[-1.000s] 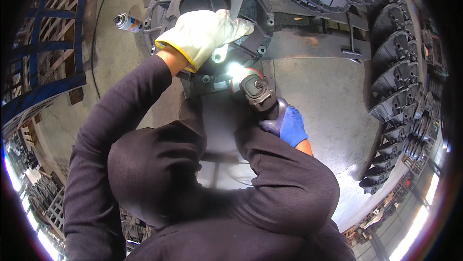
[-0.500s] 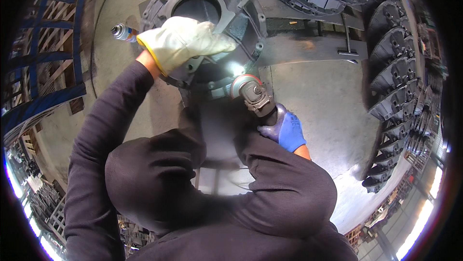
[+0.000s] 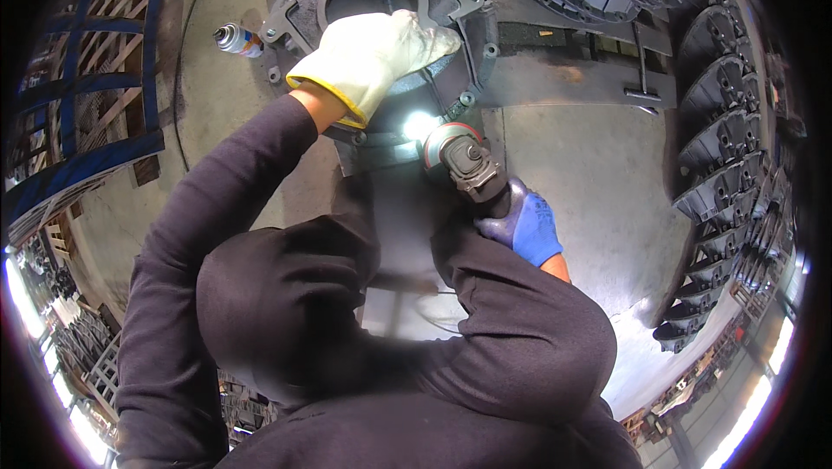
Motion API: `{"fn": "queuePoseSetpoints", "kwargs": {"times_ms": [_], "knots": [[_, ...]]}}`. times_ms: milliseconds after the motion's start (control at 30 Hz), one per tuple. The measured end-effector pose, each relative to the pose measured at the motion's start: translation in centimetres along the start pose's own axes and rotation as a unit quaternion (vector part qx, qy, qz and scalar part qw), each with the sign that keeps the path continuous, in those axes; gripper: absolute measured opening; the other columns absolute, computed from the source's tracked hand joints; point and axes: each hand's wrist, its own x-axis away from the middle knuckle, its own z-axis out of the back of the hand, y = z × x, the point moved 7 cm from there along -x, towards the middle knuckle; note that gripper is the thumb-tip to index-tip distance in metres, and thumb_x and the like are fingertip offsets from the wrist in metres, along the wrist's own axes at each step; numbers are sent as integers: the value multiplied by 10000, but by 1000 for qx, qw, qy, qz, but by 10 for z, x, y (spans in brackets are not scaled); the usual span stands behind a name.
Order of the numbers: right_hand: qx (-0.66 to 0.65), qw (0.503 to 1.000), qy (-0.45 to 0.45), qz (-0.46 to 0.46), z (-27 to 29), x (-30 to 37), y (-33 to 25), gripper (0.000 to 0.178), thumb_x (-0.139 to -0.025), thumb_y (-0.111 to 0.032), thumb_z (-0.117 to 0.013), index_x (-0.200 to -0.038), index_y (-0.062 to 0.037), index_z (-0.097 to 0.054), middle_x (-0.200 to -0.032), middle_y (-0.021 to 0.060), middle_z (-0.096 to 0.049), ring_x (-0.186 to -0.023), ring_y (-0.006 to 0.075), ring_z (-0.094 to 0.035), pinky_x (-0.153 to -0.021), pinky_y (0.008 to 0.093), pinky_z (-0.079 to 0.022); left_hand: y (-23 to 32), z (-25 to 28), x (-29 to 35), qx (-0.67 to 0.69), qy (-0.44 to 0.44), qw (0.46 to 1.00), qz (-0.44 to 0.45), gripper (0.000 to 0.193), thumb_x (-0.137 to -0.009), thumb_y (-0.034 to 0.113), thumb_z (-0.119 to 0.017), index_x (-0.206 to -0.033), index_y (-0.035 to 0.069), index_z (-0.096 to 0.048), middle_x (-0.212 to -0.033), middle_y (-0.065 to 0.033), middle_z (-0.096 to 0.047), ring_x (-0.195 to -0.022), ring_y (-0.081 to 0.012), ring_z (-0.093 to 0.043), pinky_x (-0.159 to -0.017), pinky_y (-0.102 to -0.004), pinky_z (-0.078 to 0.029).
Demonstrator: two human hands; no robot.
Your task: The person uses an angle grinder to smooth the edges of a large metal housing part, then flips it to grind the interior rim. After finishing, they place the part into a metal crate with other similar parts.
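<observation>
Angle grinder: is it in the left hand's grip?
No, the blue-gloved right hand holds the angle grinder, while the white-gloved left hand is over the metal housing.

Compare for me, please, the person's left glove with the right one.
The left glove is off-white with a yellow cuff edge; the right glove is blue with a darker, purplish-grey area. The left glove lies over the metal casting, while the right glove wraps the handle of the angle grinder. Both leave some bare skin showing above the cuff.
</observation>
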Motion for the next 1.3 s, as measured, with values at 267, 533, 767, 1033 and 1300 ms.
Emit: {"fn": "queuePoseSetpoints", "kwargs": {"times_ms": [267, 533, 767, 1033, 1300], "knots": [[38, 998, -30, 47, -6, -3, -17, 943, -726, -499, -908, -1519, -92, -601, -1176, 289, -778, -1085, 481, -751, -970, 558, -596, 4, -1, -5, -18, -49, 999, 9, 494, -1138, 489, -531, -1233, 49, -737, -1055, -214, -785, -999, -377, -768, -895, -472, -601], [76, 994, -16, 71, -3, -6, -41, 865, -742, -456, -870, -1458, -39, -625, -1186, 280, -776, -1080, 487, -745, -964, 562, -590, 0, 3, 0, 29, -1, 999, 23, 563, -1098, 586, -550, -1150, 68, -763, -932, -227, -780, -925, -401, -775, -850, -474, -604], [89, 994, -40, 52, -3, -8, -50, 885, -748, -467, -860, -1475, -25, -617, -1231, 285, -765, -1101, 486, -742, -977, 556, -588, 0, 3, 0, 25, 36, 999, 4, 610, -1089, 621, -527, -1039, 65, -772, -901, -230, -776, -907, -415, -772, -839, -501, -602], [103, 993, -27, 59, -1, -7, -55, 896, -747, -463, -873, -1484, -24, -615, -1231, 272, -772, -1115, 469, -746, -990, 544, -590, -6, -8, 0, 13, -3, 1000, -5, 435, -1088, 452, -577, -1185, 61, -738, -1029, -203, -792, -1011, -383, -777, -891, -475, -605], [49, 998, -9, 30, 3, -1, -34, 918, -746, -485, -897, -1486, -19, -619, -1201, 279, -781, -1132, 467, -747, -999, 533, -592, -4, 1, -1, 12, 16, 1000, -2, 538, -1098, 576, -534, -1149, 103, -784, -981, -212, -791, -934, -384, -776, -860, -473, -606]]}}
